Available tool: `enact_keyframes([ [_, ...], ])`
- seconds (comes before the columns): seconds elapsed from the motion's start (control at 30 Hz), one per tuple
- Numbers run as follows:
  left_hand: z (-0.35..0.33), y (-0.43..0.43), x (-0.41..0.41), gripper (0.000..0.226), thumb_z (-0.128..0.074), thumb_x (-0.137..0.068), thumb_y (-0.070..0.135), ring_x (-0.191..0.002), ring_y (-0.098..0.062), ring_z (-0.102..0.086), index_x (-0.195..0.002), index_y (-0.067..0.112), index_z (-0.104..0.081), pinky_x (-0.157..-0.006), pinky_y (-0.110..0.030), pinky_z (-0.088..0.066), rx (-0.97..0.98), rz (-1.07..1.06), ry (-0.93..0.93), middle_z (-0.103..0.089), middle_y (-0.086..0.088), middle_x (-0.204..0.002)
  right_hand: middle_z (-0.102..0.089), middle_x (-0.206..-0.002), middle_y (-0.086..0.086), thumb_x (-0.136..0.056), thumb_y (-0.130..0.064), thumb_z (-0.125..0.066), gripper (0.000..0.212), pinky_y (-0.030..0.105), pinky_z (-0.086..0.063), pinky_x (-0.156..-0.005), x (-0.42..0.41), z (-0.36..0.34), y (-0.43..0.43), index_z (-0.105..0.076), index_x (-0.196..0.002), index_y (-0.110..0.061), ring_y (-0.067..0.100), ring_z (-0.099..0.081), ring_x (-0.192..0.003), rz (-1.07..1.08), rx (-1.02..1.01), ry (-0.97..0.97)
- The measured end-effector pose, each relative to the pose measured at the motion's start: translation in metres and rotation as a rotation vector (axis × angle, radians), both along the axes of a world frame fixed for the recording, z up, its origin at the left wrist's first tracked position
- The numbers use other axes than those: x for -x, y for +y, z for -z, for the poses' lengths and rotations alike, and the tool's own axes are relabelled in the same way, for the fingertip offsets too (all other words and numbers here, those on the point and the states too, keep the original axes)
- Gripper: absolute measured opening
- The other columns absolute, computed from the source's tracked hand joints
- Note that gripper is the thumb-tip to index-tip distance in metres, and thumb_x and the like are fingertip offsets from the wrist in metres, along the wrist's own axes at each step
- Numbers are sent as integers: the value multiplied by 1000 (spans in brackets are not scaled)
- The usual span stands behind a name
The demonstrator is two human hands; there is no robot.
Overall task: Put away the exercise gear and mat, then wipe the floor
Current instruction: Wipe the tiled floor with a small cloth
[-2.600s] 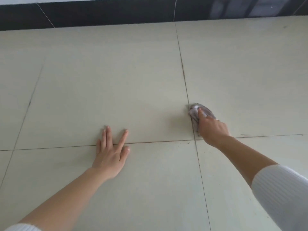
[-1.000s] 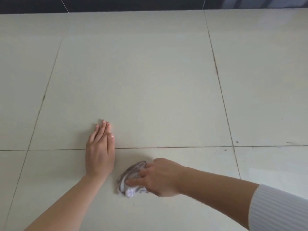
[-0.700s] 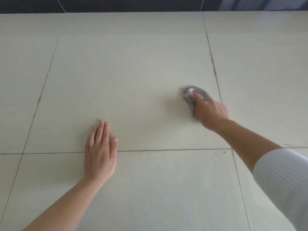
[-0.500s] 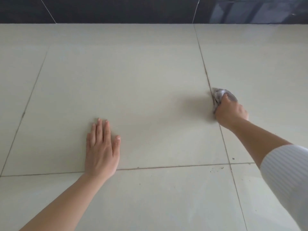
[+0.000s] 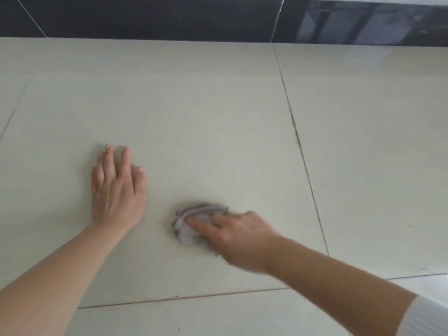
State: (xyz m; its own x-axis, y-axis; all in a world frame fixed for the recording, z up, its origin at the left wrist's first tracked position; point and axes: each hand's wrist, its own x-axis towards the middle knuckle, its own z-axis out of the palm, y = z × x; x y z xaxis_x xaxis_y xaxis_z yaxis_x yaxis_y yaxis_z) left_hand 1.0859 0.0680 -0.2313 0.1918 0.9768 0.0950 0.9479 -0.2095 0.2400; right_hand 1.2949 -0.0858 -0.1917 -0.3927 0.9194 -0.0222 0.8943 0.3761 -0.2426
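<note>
A crumpled grey and white cloth point(image 5: 191, 220) lies pressed on the pale tiled floor point(image 5: 206, 117) near the middle of the view. My right hand point(image 5: 238, 236) covers its right side and grips it, blurred by motion. My left hand point(image 5: 116, 187) rests flat on the same tile, palm down, fingers slightly apart, a short way left of the cloth. No exercise gear or mat is in view.
A dark glossy skirting point(image 5: 169, 18) runs along the far edge of the floor. Grout lines cross the floor, one running away from me on the right point(image 5: 300, 146) and one sideways near me point(image 5: 184, 298), with small dark specks along them.
My right hand has swept the cloth from the far grout line on the right back toward me and leftward, close to my left hand. The left hand stays planted.
</note>
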Motion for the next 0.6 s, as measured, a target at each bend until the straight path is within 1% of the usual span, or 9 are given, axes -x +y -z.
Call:
enact_keyframes([
  [0.07,1,7,0,67,-19,-91,43,-143,-37,-20,-147,9,-33,-118,-45,-12,-14,-8,5,-23,-24,-154,-71,-93,2,-80,-25,-48,51,29,-45,-38,-35,0,19,-56,-130,-23,27,-69,-60,242,-73,-55],
  [0.13,1,7,1,65,-21,-92,41,-144,-35,-21,-146,9,-35,-118,-43,-12,-28,-12,-15,-26,-23,-154,-64,-122,7,-93,-26,-41,49,39,-51,-64,-83,-5,39,-41,-142,-29,36,-68,-86,630,-63,-143],
  [0.17,1,7,2,64,-21,-92,40,-143,-35,-22,-145,8,-36,-119,-43,-13,-36,-10,-21,-27,-23,-153,-58,-130,12,-96,-26,-38,50,40,-47,-74,-106,-7,47,-32,-146,-30,40,-63,-98,807,1,-157],
  [0.23,0,6,1,63,-22,-92,39,-143,-34,-22,-145,7,-37,-119,-42,-14,-49,-8,-23,-28,-23,-153,-56,-127,22,-98,-24,-34,49,38,-37,-76,-140,-9,66,-29,-146,-24,43,-56,-106,1073,117,-158],
  [0.3,0,6,1,62,-23,-93,39,-144,-32,-21,-145,8,-37,-119,-40,-13,-49,-9,-24,-28,-21,-153,-57,-122,21,-98,-25,-35,46,37,-36,-76,-149,-7,91,-31,-143,-16,41,-54,-109,1202,126,-145],
  [0.37,-1,5,2,61,-24,-93,38,-145,-30,-19,-145,9,-36,-120,-38,-12,-41,-21,-33,-27,-19,-154,-56,-125,19,-99,-27,-35,49,38,-39,-80,-136,-4,111,-29,-146,-15,40,-52,-113,1218,149,-82],
  [0.5,-3,4,0,61,-25,-93,39,-145,-29,-20,-145,10,-36,-119,-39,-14,-42,-29,-40,-28,-18,-154,-54,-131,18,-98,-28,-38,56,38,-43,-81,-81,-14,125,-20,-150,-19,40,-55,-111,915,117,-54],
  [0.57,-4,4,0,61,-26,-93,38,-145,-30,-21,-145,10,-37,-119,-39,-14,-42,-28,-40,-29,-19,-154,-57,-125,18,-98,-28,-41,58,38,-47,-74,-51,-7,112,-20,-151,-17,39,-61,-101,753,69,-127],
  [0.6,-5,4,0,60,-27,-93,38,-145,-30,-21,-145,10,-37,-119,-39,-15,-39,-31,-39,-29,-18,-154,-62,-114,17,-95,-26,-48,59,38,-48,-63,-39,-2,101,-27,-149,-14,37,-66,-88,651,36,-159],
])
